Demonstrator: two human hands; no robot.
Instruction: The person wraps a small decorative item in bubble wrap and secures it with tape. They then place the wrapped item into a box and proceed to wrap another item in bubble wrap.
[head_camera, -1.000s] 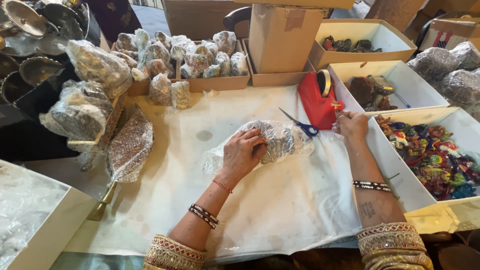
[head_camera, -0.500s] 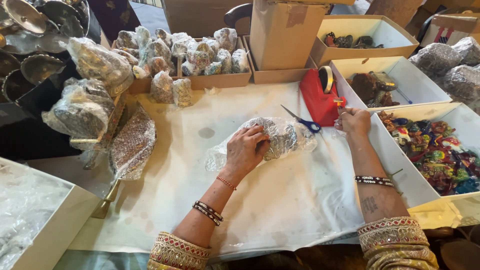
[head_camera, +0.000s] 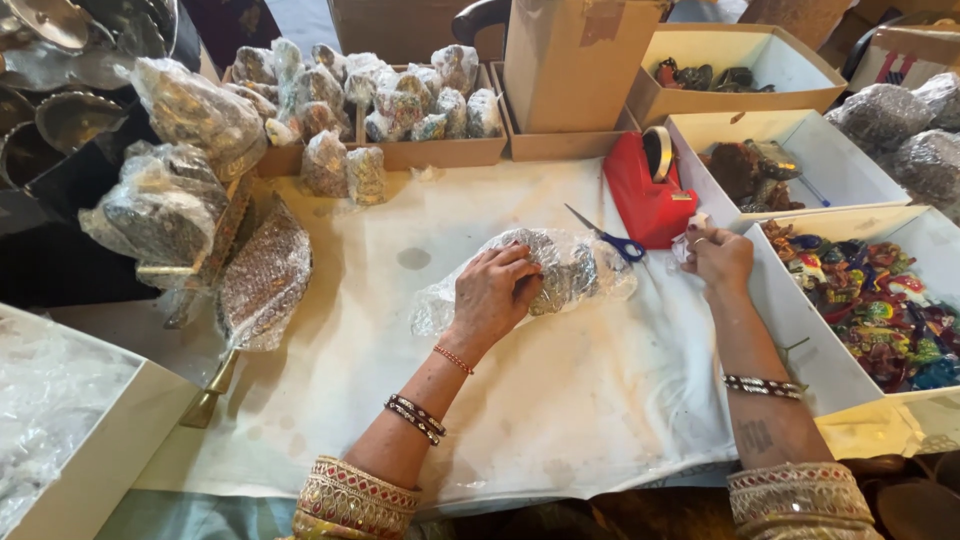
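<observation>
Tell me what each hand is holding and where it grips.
The left hand presses down on the middle of the bubble-wrapped bundle. The right hand pinches a small pale piece beside the red tape dispenser; probably tape, too small to confirm.

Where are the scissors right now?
The blue-handled scissors lie on the white table cover, right of centre in the head view, between the bubble-wrapped bundle and the red tape dispenser.
</observation>
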